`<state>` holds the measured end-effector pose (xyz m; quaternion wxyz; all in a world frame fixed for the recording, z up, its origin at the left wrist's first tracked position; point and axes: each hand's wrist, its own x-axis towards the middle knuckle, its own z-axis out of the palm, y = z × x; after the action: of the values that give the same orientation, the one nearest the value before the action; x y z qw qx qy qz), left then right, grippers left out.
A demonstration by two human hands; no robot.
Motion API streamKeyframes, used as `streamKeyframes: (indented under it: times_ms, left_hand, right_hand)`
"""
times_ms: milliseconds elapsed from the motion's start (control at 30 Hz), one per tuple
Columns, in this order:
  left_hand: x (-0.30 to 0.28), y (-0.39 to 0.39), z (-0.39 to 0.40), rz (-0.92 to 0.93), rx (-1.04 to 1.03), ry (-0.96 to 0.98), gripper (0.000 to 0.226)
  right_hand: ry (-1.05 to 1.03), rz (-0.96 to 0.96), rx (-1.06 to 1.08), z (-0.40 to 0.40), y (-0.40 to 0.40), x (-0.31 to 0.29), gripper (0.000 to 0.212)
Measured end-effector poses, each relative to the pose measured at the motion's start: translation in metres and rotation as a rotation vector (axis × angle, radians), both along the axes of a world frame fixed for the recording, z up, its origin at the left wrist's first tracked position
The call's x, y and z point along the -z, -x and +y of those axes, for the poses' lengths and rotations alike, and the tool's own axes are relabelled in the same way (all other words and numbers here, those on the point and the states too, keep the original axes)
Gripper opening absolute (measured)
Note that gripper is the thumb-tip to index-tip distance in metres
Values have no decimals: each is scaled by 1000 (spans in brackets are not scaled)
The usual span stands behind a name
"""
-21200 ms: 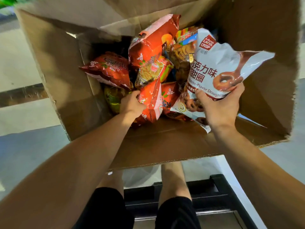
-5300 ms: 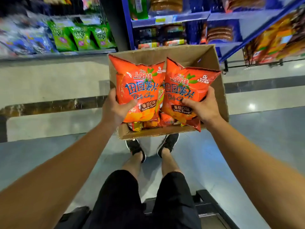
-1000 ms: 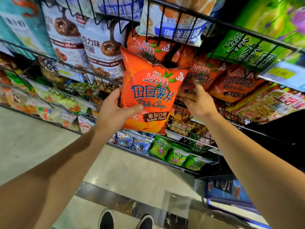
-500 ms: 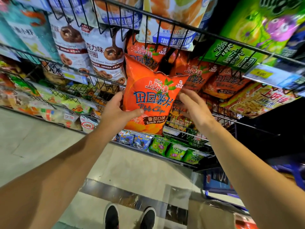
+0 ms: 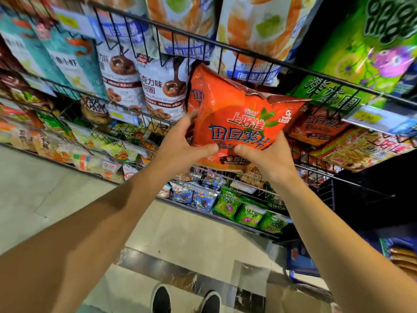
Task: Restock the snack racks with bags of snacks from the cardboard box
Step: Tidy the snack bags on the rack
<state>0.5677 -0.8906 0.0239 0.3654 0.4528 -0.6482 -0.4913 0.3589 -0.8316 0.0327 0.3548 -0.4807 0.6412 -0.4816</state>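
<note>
2 hands, 1 chip bag

head view, facing down, near wire rack

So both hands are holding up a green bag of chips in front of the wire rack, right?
Not quite: the bag is orange, not green, as the head view shows. The left hand and right hand do both hold it up in front of the wire rack.
</note>
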Motion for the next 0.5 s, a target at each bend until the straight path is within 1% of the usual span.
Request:
streamKeyframes:
  times_ms: [33,67,167,233,367,500]
  left_hand:
    - [-3,-2,-3,-18,1,8,95]
    - [-5,-4,-6,-45,0,22,98]
    - [-7,-19,-17,-159,-31,100,87]
    - [-1,-30,-25,-280,-64,155,89]
    - [22,-45,-53,-526,-60,229,88]
    - [47,-51,-73,-673,-47,286,88]
  right_hand:
    - [45,50,53,-1,-4,-1,74]
    - [89,99,111,-1,-8,-2,74]
    - [215,158,236,-11,-17,2,79]
    - [249,190,249,-23,-21,8,80]
    - [227,239,209,-47,-33,28,85]
    - [183,214,217,-73,-37,50,86]
